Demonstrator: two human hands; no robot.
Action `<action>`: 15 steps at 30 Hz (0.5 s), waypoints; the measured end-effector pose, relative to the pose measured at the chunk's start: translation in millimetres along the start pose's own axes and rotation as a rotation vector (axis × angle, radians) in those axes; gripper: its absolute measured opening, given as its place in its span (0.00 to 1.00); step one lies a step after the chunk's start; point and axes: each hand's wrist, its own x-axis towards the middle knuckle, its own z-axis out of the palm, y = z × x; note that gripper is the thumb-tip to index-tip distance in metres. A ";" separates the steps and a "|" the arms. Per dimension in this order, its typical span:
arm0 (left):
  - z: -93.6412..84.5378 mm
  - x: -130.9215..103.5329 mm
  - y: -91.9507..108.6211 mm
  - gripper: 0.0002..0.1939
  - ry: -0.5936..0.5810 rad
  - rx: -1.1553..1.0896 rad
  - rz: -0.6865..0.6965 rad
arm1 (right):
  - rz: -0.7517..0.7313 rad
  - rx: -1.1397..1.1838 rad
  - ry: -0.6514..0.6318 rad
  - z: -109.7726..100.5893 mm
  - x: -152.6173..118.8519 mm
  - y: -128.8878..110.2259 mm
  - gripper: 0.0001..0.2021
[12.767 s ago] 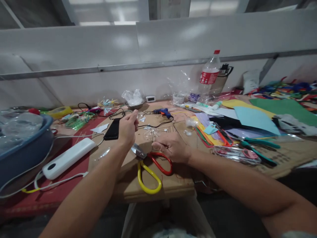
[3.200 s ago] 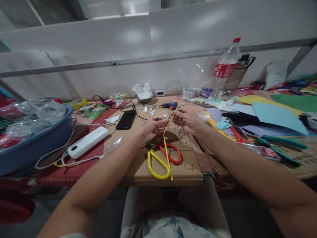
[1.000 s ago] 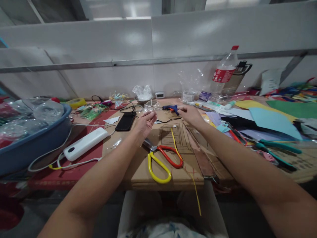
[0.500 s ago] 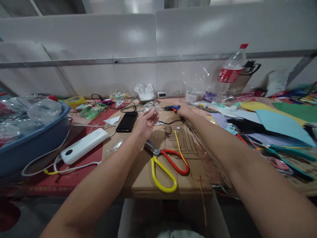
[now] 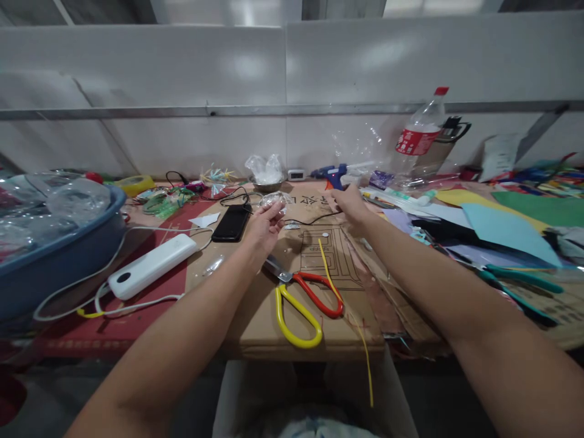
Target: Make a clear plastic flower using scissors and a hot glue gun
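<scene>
Blue on one glue gun (image 5: 338, 177), held up above the far part of the bench (image 5: 219, 322) by the right hand (image 5: 350, 199), with the grip closed around its handle; nozzle pointing left, orange showing on the trigger. One clear plastic piece (image 5: 277, 197) pinched in the grip of the left hand (image 5: 267, 225), thumb and fingers drawn together near the phone. Hard to make out against the clutter behind; cannot tell its full outline, or whether more clear plastic lies beyond.

Between the forearms, one pair of scissors (image 5: 285, 276) with two handle loops, one red and one yellow; blade tips hidden under the left hand. Across the red loop, one narrow yellow strip (image 5: 326, 265), hanging past the front edge. Beneath, line drawings on cardboard, partly covered.

To the left, one black phone (image 5: 232, 222), one white oblong device (image 5: 152, 267) and one blue tub (image 5: 77, 250) of clear plastic, cut off by the picture's side; contents too tangled to count. At the back, one bowl (image 5: 266, 186) with crumpled clear plastic, one small display (image 5: 296, 175) and one red-capped bottle (image 5: 417, 140), in front of one partly hidden flask (image 5: 443, 149). To the right, two teal tool handles (image 5: 524, 280), overlapped by coloured sheets and clutter; working ends unclear.
</scene>
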 end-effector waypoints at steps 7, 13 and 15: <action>-2.3 1.0 -5.1 0.06 -0.002 0.001 0.005 | 0.090 0.226 -0.005 -16.0 -31.7 2.7 0.12; -3.1 2.6 -6.4 0.07 0.024 -0.065 0.020 | 0.029 0.505 -0.114 -19.0 -61.6 -18.6 0.17; -1.3 0.8 -3.6 0.07 0.047 -0.079 0.031 | -0.051 0.531 -0.156 -18.3 -70.6 -28.1 0.15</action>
